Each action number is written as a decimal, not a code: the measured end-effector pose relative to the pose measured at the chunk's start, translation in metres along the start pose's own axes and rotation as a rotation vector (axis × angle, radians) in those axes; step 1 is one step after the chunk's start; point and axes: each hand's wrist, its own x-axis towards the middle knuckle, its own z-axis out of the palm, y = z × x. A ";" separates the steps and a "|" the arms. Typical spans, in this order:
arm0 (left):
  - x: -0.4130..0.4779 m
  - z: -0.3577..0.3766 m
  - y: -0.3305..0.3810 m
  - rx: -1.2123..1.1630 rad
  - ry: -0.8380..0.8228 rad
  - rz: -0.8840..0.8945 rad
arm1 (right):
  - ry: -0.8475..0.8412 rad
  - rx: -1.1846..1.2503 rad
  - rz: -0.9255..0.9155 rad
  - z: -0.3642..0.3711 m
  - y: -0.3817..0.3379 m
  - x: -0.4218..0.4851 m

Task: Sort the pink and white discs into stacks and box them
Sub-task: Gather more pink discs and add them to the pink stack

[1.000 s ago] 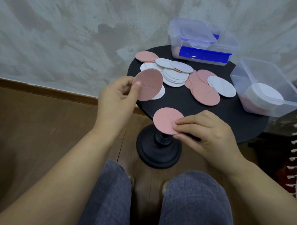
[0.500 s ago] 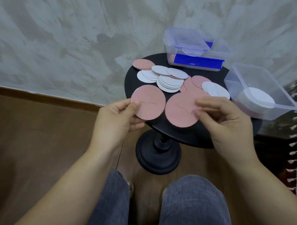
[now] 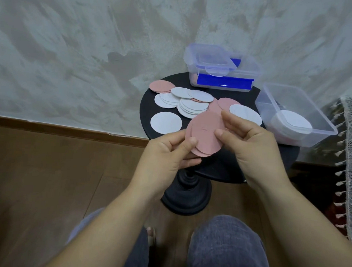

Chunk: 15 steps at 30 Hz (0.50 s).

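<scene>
A small stack of pink discs (image 3: pixel 206 134) hangs above the near edge of the round black table (image 3: pixel 146 108). My left hand (image 3: pixel 168 153) pinches its lower left rim between thumb and fingers. My right hand (image 3: pixel 248 140) pinches its right side. Loose white discs (image 3: pixel 189 105) and pink discs (image 3: pixel 161 86) lie mixed on the tabletop, with one white disc (image 3: pixel 166 122) alone at the front left and another white disc (image 3: pixel 245 114) at the right. An open clear box (image 3: pixel 321 126) at the right holds a stack of white discs (image 3: pixel 293 122).
A second clear box (image 3: pixel 223 75) with a blue-trimmed lid stands at the table's back, against the plastered wall. The table's pedestal base (image 3: pixel 187 197) rises from a wooden floor between my knees. A lace cloth with tassels (image 3: pixel 349 159) hangs at the far right.
My right hand lifted a pink disc off the table and brought it left onto the pink disc in my left hand. The two now overlap as one stack held by both hands.
</scene>
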 end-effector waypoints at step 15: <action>0.016 0.014 -0.017 0.492 0.271 0.308 | -0.034 -0.282 -0.159 0.001 0.001 -0.007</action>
